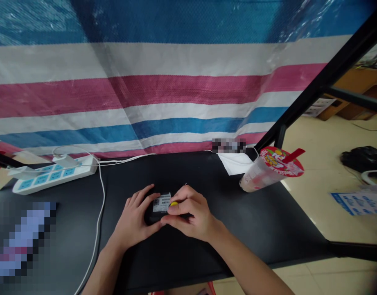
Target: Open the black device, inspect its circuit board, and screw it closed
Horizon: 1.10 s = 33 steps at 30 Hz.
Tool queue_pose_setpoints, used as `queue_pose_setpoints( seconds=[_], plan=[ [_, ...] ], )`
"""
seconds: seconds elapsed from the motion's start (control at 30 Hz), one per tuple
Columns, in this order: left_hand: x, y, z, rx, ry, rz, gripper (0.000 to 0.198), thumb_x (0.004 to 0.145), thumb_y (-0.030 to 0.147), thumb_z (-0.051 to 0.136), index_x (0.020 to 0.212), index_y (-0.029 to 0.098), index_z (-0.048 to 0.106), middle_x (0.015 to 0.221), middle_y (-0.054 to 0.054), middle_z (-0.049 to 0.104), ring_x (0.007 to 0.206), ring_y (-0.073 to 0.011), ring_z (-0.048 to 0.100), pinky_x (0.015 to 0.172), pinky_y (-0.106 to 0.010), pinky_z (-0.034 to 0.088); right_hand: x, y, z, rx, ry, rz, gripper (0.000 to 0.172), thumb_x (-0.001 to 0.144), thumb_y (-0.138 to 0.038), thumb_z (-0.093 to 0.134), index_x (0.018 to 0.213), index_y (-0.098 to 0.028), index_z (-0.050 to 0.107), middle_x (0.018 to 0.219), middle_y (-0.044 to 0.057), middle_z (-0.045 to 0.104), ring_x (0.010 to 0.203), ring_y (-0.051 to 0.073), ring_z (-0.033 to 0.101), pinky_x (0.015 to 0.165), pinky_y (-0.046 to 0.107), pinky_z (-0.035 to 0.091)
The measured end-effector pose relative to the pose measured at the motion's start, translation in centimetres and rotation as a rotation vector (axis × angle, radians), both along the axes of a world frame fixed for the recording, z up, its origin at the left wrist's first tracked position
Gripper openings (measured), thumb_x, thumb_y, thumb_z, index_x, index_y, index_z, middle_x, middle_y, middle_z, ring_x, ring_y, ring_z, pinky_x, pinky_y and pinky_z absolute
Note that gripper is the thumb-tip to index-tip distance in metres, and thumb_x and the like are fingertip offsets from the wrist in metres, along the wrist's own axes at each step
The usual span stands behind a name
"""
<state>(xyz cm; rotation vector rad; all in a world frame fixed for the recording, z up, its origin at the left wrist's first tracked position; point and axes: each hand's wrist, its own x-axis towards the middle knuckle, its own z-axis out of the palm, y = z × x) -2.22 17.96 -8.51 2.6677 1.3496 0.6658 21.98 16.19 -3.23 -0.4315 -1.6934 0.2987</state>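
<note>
Near the middle of the black table lies a small flat black device with a white printed label (pixel 161 202) on its upper face. My left hand (pixel 133 219) grips it from the left side, with the thumb at the near edge and the fingers at the far edge. Over the device's right part, my right hand (pixel 193 211) is closed in a pinch around a small tool with a rounded yellow end (pixel 174 203). Most of that tool is hidden by the fingers, so its exact kind does not show.
A white power strip (pixel 56 174) with plugs lies at the back left, and a white cable (pixel 100 213) runs forward from it. At the right stands a tilted-looking drink cup (pixel 262 174) with a red straw, beside white paper (pixel 235 163). Striped sheeting (pixel 163 94) hangs behind the table.
</note>
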Motion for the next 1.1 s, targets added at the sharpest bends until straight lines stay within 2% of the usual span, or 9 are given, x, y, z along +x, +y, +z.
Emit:
queue_pose_setpoints(
  seconds=[0.17,0.27,0.37,0.53,0.67,0.87,0.97,1.1],
  plan=[
    [-0.2,0.1,-0.2,-0.005,-0.01,-0.016,0.069,0.088,0.062,0.072,0.147,0.028,0.056,0.166,-0.013,0.044,0.139,-0.0404,0.053,0.101,-0.055,0.05,-0.2,-0.5,0.1,0.002,-0.009,0.073,0.019,0.095,-0.026,0.076,0.11,-0.024,0.065,0.104,0.006,0.065,0.088,0.016,0.069,0.08,0.032,0.062],
    [-0.3,0.2,-0.3,0.004,-0.005,-0.006,0.072,0.087,0.061,0.073,0.149,0.028,0.054,0.166,-0.013,0.045,0.139,-0.0406,0.054,0.101,-0.055,0.05,0.1,-0.9,0.4,-0.043,-0.031,0.162,0.021,0.099,-0.018,0.059,0.12,-0.021,0.062,0.119,0.013,0.068,0.103,0.02,0.073,0.086,0.036,0.064],
    [-0.2,0.2,-0.4,0.012,0.002,0.004,0.074,0.087,0.057,0.075,0.152,0.029,0.051,0.166,-0.012,0.046,0.139,-0.0399,0.054,0.102,-0.054,0.05,0.4,-1.0,0.8,-0.094,-0.036,0.191,0.027,0.098,-0.008,0.055,0.122,-0.021,0.061,0.127,0.015,0.072,0.115,0.021,0.074,0.094,0.036,0.064],
    [0.0,0.2,-0.3,0.007,-0.004,0.0,0.07,0.087,0.061,0.074,0.147,0.031,0.054,0.166,-0.011,0.044,0.14,-0.0391,0.053,0.102,-0.053,0.05,0.8,-0.5,0.8,-0.114,-0.077,0.18,0.027,0.096,-0.007,0.065,0.119,-0.022,0.066,0.118,0.012,0.075,0.102,0.017,0.077,0.086,0.03,0.065],
    [0.1,0.2,-0.2,0.013,-0.014,-0.001,0.071,0.087,0.064,0.075,0.146,0.031,0.055,0.166,-0.012,0.044,0.14,-0.0395,0.052,0.103,-0.054,0.05,1.1,0.1,0.6,-0.091,-0.056,0.078,0.023,0.095,-0.012,0.072,0.115,-0.023,0.068,0.11,0.009,0.073,0.099,0.018,0.077,0.084,0.031,0.065],
    [0.1,0.1,-0.2,0.008,-0.006,0.006,0.069,0.086,0.061,0.076,0.145,0.031,0.058,0.166,-0.011,0.045,0.139,-0.0401,0.053,0.1,-0.054,0.051,0.7,0.0,0.6,-0.103,-0.037,0.007,0.03,0.093,-0.023,0.079,0.117,-0.025,0.063,0.097,0.004,0.072,0.088,0.017,0.074,0.078,0.03,0.064],
    [0.0,0.1,-0.3,0.01,-0.013,0.002,0.067,0.085,0.054,0.076,0.145,0.031,0.058,0.166,-0.011,0.045,0.14,-0.0394,0.053,0.101,-0.053,0.051,-0.1,-0.1,0.4,-0.044,-0.016,0.003,0.03,0.092,-0.025,0.081,0.115,-0.026,0.062,0.095,0.003,0.072,0.085,0.015,0.073,0.075,0.028,0.063],
    [0.0,0.1,-0.3,0.013,-0.017,0.003,0.066,0.085,0.051,0.075,0.145,0.03,0.058,0.166,-0.011,0.046,0.14,-0.0389,0.053,0.101,-0.051,0.051,-0.5,-0.1,-0.3,0.059,-0.007,-0.074,0.032,0.092,-0.026,0.082,0.117,-0.025,0.063,0.1,0.004,0.071,0.082,0.014,0.071,0.071,0.026,0.062]
  ],
)
